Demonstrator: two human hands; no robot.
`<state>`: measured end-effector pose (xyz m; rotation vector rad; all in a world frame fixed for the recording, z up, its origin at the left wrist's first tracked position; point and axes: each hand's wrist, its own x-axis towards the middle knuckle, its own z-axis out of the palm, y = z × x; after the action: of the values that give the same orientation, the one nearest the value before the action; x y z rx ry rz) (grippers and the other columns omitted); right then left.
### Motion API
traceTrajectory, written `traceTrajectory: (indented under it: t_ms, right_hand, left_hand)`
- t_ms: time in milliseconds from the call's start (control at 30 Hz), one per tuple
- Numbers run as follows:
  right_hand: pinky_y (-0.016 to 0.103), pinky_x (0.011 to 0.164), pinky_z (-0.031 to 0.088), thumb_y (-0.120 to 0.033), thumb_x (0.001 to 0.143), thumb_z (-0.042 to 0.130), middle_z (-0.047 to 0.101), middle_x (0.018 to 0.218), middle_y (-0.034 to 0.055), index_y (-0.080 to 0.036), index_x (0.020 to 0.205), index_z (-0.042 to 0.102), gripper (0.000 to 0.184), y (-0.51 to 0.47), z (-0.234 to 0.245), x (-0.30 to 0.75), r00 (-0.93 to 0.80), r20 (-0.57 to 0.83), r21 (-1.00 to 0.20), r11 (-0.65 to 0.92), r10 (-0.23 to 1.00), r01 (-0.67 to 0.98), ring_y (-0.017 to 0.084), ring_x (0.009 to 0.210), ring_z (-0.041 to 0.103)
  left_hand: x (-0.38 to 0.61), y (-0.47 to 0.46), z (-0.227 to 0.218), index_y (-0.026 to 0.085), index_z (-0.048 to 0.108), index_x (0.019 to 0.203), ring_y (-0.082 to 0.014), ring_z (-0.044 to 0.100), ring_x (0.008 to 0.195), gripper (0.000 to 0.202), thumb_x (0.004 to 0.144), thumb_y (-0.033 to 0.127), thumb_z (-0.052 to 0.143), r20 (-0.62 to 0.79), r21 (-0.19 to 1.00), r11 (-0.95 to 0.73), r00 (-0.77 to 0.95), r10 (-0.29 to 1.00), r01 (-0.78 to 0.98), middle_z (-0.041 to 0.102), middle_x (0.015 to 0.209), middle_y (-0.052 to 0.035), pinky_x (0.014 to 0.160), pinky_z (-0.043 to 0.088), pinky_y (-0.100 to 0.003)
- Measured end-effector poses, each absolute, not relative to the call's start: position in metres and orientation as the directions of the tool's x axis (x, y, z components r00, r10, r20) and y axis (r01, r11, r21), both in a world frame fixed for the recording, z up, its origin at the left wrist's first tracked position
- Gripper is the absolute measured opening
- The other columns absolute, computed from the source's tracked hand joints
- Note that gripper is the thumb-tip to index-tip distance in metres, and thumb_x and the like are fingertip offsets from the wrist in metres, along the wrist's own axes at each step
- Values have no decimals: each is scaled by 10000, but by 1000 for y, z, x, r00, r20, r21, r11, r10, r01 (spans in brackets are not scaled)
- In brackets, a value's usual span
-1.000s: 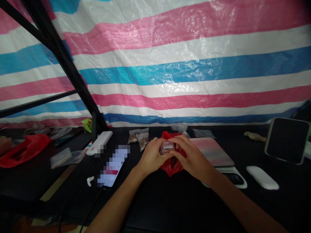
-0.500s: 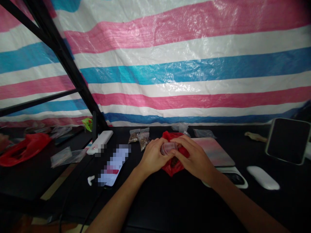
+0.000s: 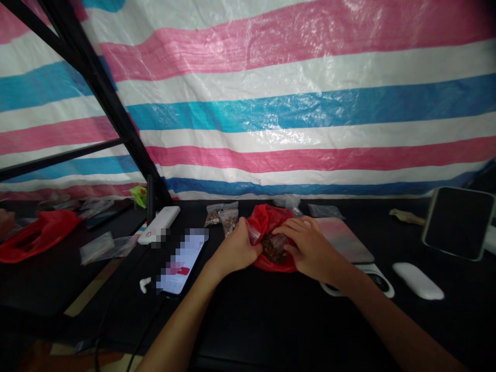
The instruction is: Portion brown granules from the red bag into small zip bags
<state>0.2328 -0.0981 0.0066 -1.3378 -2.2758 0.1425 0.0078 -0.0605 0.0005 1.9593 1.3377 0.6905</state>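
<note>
Just left of centre, two small clear bags of brown granules [image 3: 221, 216], both full, beside the left hand [image 3: 235, 248], fingers clenched on a clear plastic edge [image 3: 253, 233]; next, a packet of dark-brown pieces [image 3: 274, 249] in the mouth of a red plastic bag [image 3: 267, 217], grasped by the curled fingers of the right hand [image 3: 312, 247]; whether anything is sealed, impossible to tell.

A crumpled red plastic bag [image 3: 266, 219] lies bunched on the black worktop [image 3: 240, 320], its thin film gathered into loose folds. At its centre sits a small clear packet [image 3: 274, 248] of dark brown, chunky pieces, partly covered by the fingers of the right hand [image 3: 310, 248]. The left hand [image 3: 236, 248] presses against the bag's left side.
</note>
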Motion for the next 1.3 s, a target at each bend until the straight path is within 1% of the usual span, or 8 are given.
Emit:
traceTrajectory:
  t_ms: [167,333,767,867,933,1067,1133,1300]
  right_hand:
    - [461,1036,317,-114,847,631,732,1077,38,-279,1105,726,321,-102,7,226,-453,333,-326,551,827,768,249,1109,596]
    - [460,1023,333,-170,837,691,730,1069,53,-245,1090,722,265,-103,5,222,-376,342,-333,485,861,809,263,1081,591]
    - [456,948,355,-247,910,664,732,1068,55,-225,1069,677,161,-100,-3,218,-307,390,-290,432,868,854,275,1061,595]
    - [460,951,355,-224,891,662,738,1049,46,-227,1063,664,172,-98,-5,219,-291,412,-312,434,864,845,265,1040,609]
    - [466,957,355,-217,880,662,742,1052,43,-230,1063,650,184,-97,-6,219,-265,432,-335,427,862,840,266,1040,617]
    - [488,981,364,-214,885,648,736,1088,57,-233,1111,623,228,-96,-2,220,-175,513,-367,400,840,840,278,1070,631]
    - [491,993,377,-212,905,629,723,1131,67,-234,1160,606,257,-97,2,220,-163,566,-369,425,808,826,278,1096,631]
    - [471,1027,428,-210,947,601,699,1187,77,-238,1233,597,287,-101,8,218,-224,617,-379,534,755,756,266,1132,621]
  left_hand:
    - [16,-48,-9,202,472,903,-147,560,713,253,734,93,624,4,916,-71,167,986,395,585,785,24,662,426,-258]
    - [25,-48,-10,184,530,862,-115,511,633,158,725,129,586,-100,984,74,161,982,161,544,701,56,615,404,-235]
    - [29,-49,-3,200,474,760,-89,437,605,206,747,262,670,-22,999,33,251,968,-40,458,672,65,591,350,-208]
    - [28,-49,-3,212,446,782,-104,444,619,224,793,293,655,47,999,-47,215,975,-5,442,690,62,609,365,-224]
    - [27,-48,-3,218,453,823,-120,468,656,219,821,304,655,200,969,-217,142,969,118,452,727,54,649,393,-240]
    - [24,-49,-3,212,527,911,-180,554,869,125,875,256,638,541,717,-507,77,838,479,553,922,-17,812,445,-309]
    - [24,-50,-4,210,555,910,-199,573,924,84,902,251,628,573,644,-545,133,809,537,585,955,-32,848,449,-331]
    - [26,-52,-8,219,613,947,-204,604,917,68,915,266,650,495,638,-570,291,819,519,657,957,-23,847,461,-340]
